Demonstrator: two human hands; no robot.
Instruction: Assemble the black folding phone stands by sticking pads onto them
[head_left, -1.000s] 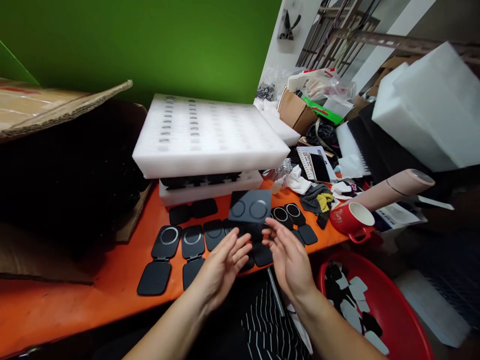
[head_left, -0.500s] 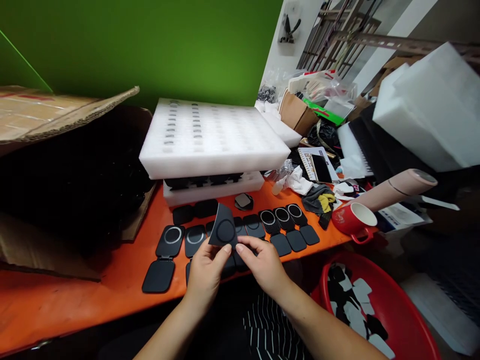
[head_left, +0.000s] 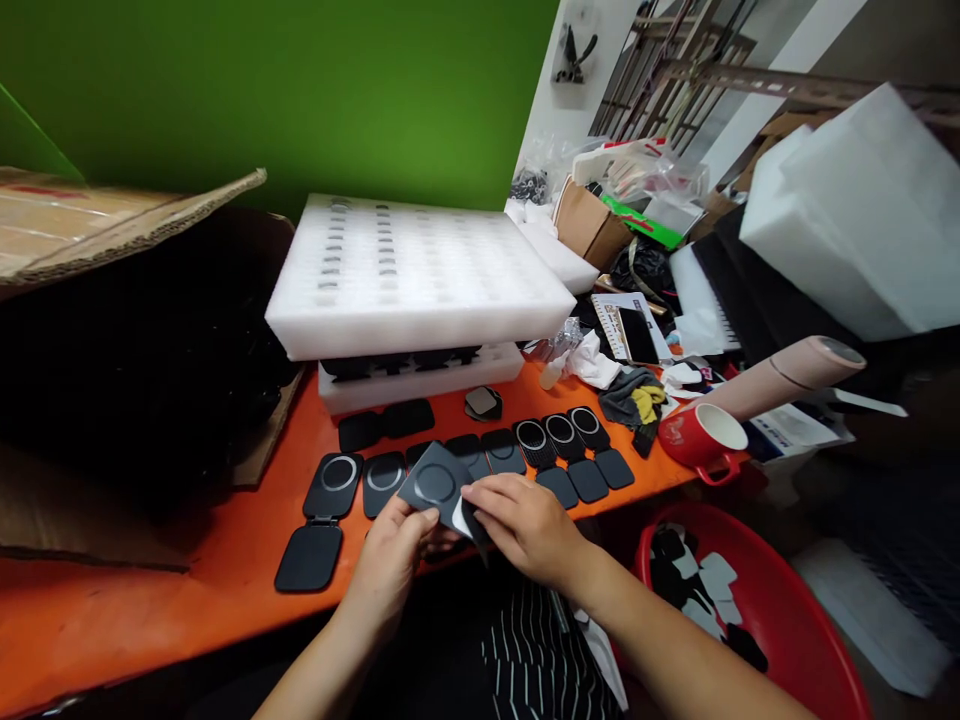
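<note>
A dark, thin square sheet with a ring mark is tilted above the table's front edge. My left hand is closed on its near left side, thumb on top. Against its right corner, my right hand pinches a dark flap, and a white patch shows beside it. I cannot tell whether the flap is part of the sheet. Behind and beside my hands lie rows of unfolded black hinged pads, some with pale rings, among them a left pad and a right pad.
White foam trays are stacked at the back of the orange table. An open carton stands left. To the right are a red mug, a pink bottle and a red tub with black and white pieces.
The sheet has tipped from nearly upright to flatter. My right hand has shifted slightly down and right at its corner, where a white patch and a dark flap now show.
</note>
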